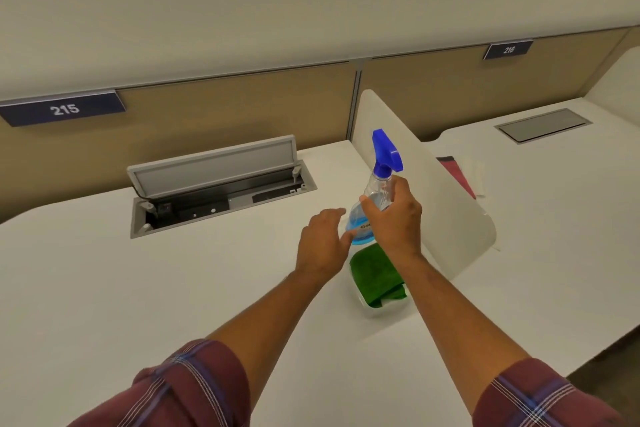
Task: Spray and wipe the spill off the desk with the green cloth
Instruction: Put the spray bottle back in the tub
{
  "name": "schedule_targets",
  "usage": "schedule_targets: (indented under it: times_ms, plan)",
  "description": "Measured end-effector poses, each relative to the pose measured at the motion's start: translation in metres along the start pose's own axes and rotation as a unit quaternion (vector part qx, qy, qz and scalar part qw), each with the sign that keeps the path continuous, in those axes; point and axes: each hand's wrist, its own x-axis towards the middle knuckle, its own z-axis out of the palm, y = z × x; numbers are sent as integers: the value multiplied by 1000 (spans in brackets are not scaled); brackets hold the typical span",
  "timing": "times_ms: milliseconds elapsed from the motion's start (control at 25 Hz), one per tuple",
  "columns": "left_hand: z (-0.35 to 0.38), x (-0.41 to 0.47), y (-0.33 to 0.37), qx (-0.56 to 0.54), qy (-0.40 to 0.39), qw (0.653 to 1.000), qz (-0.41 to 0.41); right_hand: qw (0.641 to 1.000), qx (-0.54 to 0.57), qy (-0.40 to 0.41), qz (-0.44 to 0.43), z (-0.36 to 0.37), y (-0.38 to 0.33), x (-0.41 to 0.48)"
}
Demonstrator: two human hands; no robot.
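My right hand [394,218] is wrapped around the neck of a clear spray bottle [375,191] with a blue trigger head and blue liquid. The bottle stands upright, its base near the white desk [173,288]. My left hand [322,243] hovers just left of the bottle's base, fingers apart and holding nothing. A folded green cloth [375,276] lies in a shallow white tray [377,312] directly below my right wrist, beside the divider. I cannot make out any spill on the desk surface.
An open cable hatch [218,191] with its grey lid raised sits at the desk's back. A white divider panel [433,191] separates the neighbouring desk, where a red item [457,173] lies. Number plates 215 [64,110] and 216 [508,49] hang on the back partition.
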Motion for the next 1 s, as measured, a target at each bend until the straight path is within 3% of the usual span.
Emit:
schedule_targets:
  times_ms: [360,840,1000]
  plan:
    - [24,38,-3,-6,-3,1000,-22,998,-9,-54,25,21,36,18]
    - [40,31,-20,104,-17,994,15,991,-71,-95,64,30,56,8]
    - [29,17,-37,161,-45,984,54,986,-152,-27,55,31,50,-16]
